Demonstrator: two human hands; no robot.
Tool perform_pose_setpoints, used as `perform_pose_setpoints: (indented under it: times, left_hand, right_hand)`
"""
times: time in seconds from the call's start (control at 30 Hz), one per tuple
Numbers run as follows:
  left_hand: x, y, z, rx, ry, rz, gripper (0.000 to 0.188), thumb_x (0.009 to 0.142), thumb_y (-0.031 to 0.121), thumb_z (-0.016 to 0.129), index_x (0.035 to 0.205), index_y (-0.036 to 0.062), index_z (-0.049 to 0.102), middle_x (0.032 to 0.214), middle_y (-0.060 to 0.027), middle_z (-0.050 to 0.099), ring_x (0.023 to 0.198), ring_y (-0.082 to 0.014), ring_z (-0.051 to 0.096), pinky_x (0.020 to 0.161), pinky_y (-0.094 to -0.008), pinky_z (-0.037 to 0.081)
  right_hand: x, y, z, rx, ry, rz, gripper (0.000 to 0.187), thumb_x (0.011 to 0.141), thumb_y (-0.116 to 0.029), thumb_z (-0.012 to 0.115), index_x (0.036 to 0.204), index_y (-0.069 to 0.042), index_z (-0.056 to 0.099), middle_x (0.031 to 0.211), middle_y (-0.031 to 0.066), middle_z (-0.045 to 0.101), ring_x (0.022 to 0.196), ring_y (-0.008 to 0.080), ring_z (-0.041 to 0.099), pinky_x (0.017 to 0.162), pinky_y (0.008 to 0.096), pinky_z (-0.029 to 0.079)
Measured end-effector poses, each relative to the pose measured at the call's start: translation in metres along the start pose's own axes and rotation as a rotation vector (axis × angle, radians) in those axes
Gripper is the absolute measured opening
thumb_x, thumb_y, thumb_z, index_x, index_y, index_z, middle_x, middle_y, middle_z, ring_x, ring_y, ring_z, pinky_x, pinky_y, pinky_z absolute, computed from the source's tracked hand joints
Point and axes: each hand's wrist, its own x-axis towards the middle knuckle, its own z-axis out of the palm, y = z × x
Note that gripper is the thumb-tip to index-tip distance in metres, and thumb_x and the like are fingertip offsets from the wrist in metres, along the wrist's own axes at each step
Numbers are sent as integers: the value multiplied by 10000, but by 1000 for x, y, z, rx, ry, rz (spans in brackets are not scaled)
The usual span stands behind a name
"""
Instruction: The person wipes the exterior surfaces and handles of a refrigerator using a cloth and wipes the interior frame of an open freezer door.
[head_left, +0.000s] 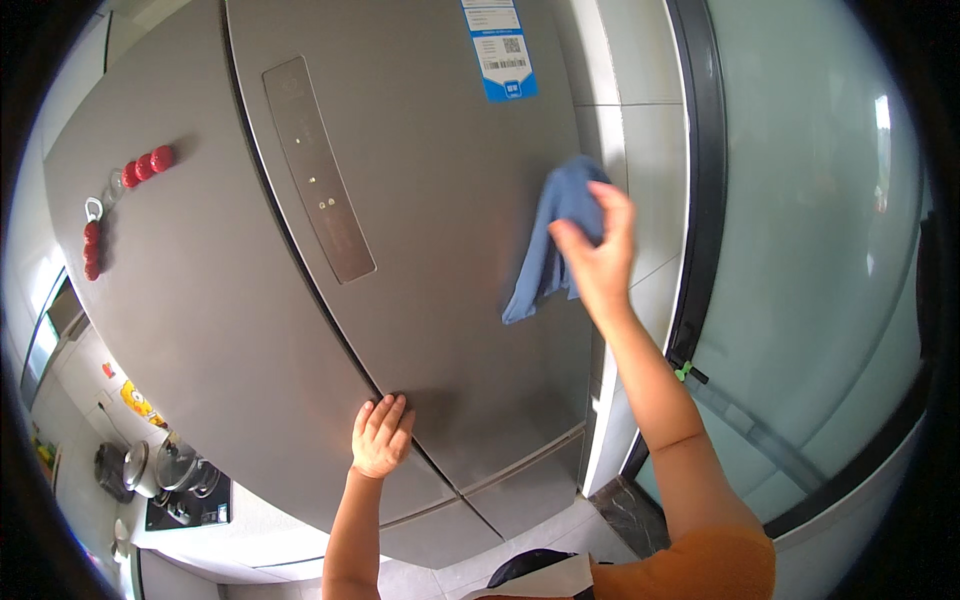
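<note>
- Blue cloth (541,258) hangs near the view's middle, toward 2 o'clock, against or just before the grey fridge (450,320); blur hides which.
- Right hand (600,255): fingers seem curled onto the cloth's upper part, thumb and forefinger apart; so loose a hold could let it slip if the cloth drags.
- Left hand (382,440), toward 7 o'clock: fingers near together, resting at the door seam (330,320), holding nothing; a shifting door could nip them.
- A stroke toward 12 o'clock could snag the sticker (508,88) and lift its edge.
</note>
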Motion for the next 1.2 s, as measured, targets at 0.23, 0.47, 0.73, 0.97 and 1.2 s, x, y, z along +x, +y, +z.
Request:
perform_pose_setpoints:
  times: [0.23,0.47,0.73,0.97,1.2]
  left_hand:
    - [-2,1,2,15,19,-9,167,759,117,586,916,150,630,1126,-31,620,1109,-190,546,1000,-392,378]
    - [1,5,5,24,25,-20,155,750,132,602,894,175,638,1093,-25,630,1087,-190,554,994,-391,379]
    - [1,6,5,50,38,-32,130,750,134,613,863,192,637,1074,-31,634,1058,-199,567,982,-401,389]
    - [-1,7,5,49,10,-50,163,748,113,603,887,185,644,1083,-29,626,1059,-202,562,964,-409,405]
    - [0,8,7,23,-7,-51,274,710,93,587,972,128,659,1146,-64,583,1124,-234,516,1021,-466,346]
  right_hand:
    - [16,-4,5,-483,-567,-246,526,875,-260,593,1362,-151,429,1421,90,398,1257,269,395,1040,399,325]
    - [33,34,20,-596,-350,-485,609,775,-422,640,1329,-238,464,1409,87,359,1285,359,290,1009,571,230]
    - [49,37,28,-566,-207,-420,612,780,-409,618,1328,-189,459,1378,101,426,1234,338,354,983,472,320]
    - [45,35,52,-486,-71,-336,543,835,-343,591,1338,-196,449,1409,136,387,1302,385,285,1021,591,225]
    - [-120,64,11,-480,-289,-296,577,770,-386,645,1293,-191,500,1403,190,349,1322,453,234,1028,640,160]
